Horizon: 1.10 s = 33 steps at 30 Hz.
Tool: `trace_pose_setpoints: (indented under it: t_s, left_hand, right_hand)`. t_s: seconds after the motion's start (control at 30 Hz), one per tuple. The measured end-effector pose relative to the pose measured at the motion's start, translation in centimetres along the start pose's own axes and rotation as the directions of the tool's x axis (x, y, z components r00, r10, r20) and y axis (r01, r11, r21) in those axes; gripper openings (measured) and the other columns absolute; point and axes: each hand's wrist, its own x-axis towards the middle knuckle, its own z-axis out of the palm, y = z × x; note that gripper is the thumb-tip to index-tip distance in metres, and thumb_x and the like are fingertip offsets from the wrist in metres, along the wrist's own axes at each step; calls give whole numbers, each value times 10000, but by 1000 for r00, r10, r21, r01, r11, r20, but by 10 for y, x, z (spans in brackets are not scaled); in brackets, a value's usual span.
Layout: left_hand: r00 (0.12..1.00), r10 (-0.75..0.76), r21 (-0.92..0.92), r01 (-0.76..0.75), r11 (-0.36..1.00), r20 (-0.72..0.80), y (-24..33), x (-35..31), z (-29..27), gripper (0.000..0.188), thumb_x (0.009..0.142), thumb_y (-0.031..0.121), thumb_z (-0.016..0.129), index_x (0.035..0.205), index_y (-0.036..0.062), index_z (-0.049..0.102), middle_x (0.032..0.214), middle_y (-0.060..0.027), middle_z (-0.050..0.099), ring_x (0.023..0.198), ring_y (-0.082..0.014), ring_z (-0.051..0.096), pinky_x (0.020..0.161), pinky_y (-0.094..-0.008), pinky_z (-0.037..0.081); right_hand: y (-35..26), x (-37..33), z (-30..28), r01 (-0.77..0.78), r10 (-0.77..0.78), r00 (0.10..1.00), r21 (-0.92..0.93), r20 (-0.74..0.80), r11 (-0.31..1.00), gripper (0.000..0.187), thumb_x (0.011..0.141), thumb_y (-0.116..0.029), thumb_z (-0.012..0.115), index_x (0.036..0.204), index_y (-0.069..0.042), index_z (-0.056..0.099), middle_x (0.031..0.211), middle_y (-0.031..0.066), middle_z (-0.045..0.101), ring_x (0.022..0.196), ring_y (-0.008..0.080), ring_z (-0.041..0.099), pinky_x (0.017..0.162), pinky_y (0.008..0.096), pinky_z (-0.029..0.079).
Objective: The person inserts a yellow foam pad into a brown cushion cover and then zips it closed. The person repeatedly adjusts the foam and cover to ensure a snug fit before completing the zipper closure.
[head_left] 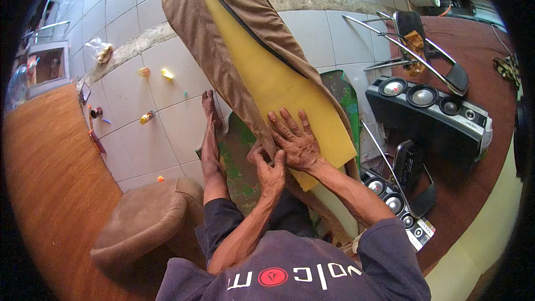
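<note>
A long brown fabric cushion cover [203,44] lies across my lap, stretching away to the far side. Its zipper [239,22] is undone, and a yellow foam slab [262,72] shows through the opening. My left hand [270,175] pinches the cover's left edge near the close end, with some of its fingers hidden under the fabric. Just to the right of it, my right hand [295,142] lies flat on the foam, fingers spread and holding nothing. The near corner of the foam sticks out of the cover beneath my right wrist.
A worn green board [237,153] lies under the cushion. To the left are a brown padded cushion [145,217] and small bottles [146,117] on the tiles. Black speaker units [429,117] and a metal-framed chair [412,44] occupy the right side.
</note>
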Motion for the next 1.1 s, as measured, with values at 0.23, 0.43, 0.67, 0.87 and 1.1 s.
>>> trace_pose_setpoints:
  t_s: [0.23, 0.43, 0.67, 0.87, 1.1]
  left_hand:
    - [967, -252, -585, 185, 790, -34, 4, -9, -16, 423, 1142, 341, 466, 1295, -38, 573, 1170, -79, 635, 1065, -162, 587, 941, -333, 486]
    - [990, -132, -123, 124, 985, -60, 18, -32, -19, 469, 1141, 388, 449, 1338, -10, 597, 1052, -48, 640, 920, -144, 574, 829, -336, 492]
    - [985, 159, 321, -171, 932, 63, 42, -4, 9, 380, 1090, 359, 510, 1268, 43, 624, 877, -321, 687, 898, -544, 686, 752, -566, 529]
    - [947, 231, 647, -320, 692, 222, 76, 20, 20, 424, 984, 434, 618, 927, 19, 684, 707, -313, 659, 703, -512, 688, 657, -583, 547]
    - [862, 375, 670, -502, 547, 340, 87, 20, -7, 403, 998, 415, 645, 866, 35, 667, 688, -221, 674, 630, -434, 681, 591, -527, 533]
  right_hand:
    - [0, 5, 10, 6, -9, 997, -37, -77, 999, 599, 1034, -443, 557, 1596, -266, 449, 1734, -2, 269, 1615, 286, 179, 1287, 614, 56]
    - [-3, 4, 26, 4, -19, 990, -100, -142, 995, 600, 1009, -411, 586, 1579, -264, 468, 1740, 1, 237, 1619, 282, 148, 1283, 621, 74]
    - [5, -2, 37, -9, 24, 999, -308, 45, 951, 670, 942, -406, 527, 1596, -284, 444, 1763, -6, 156, 1628, 291, 102, 1288, 632, 65]
    - [19, 3, 27, 10, -74, 990, -475, -118, 880, 668, 942, -419, 501, 1582, -233, 471, 1756, -5, 189, 1631, 266, 89, 1301, 626, 52]
    - [20, -29, -8, -129, 265, 930, 448, -254, 885, 484, 952, -192, 652, 1428, -102, 637, 1525, 117, 569, 1490, 296, 442, 1259, 476, 267]
